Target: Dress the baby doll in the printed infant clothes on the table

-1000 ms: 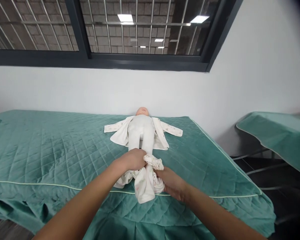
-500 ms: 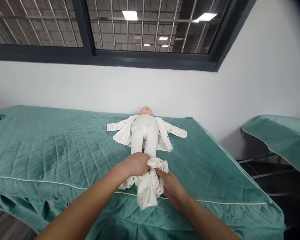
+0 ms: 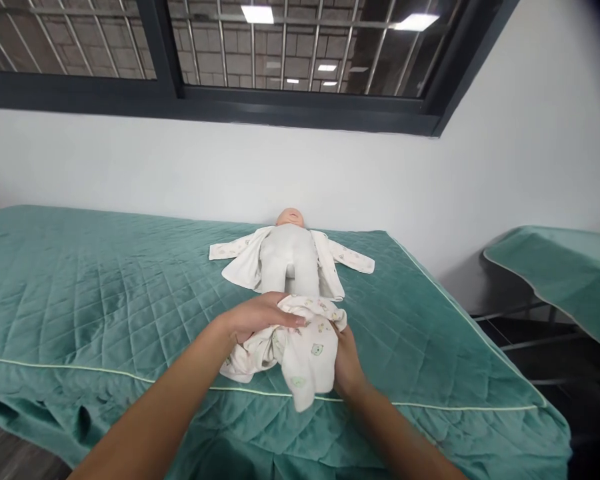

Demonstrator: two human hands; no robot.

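Note:
A baby doll [image 3: 291, 250] with a white cloth body lies on its back, its head towards the wall. An open white baby jacket [image 3: 245, 267] with small prints is on it, sleeves spread to both sides. At the doll's feet, my left hand [image 3: 260, 317] grips printed white baby trousers [image 3: 313, 353], thumb on top of the bunched cloth. My right hand [image 3: 347, 360] holds the right side of the same cloth, its fingers partly hidden behind it. The doll's lower legs are hidden behind the cloth and my left hand.
A green quilted bedcover [image 3: 130, 287] with pale piping spreads under everything. The white wall [image 3: 180, 167] and a dark-framed barred window [image 3: 300, 107] rise behind. To the right, past a gap, stands another green-covered surface [image 3: 560, 267] on metal legs.
The bunched trousers have been opened out wider and raised slightly, showing more of the print. My left hand has turned, its thumb now on top of the cloth; my right hand has shifted outward.

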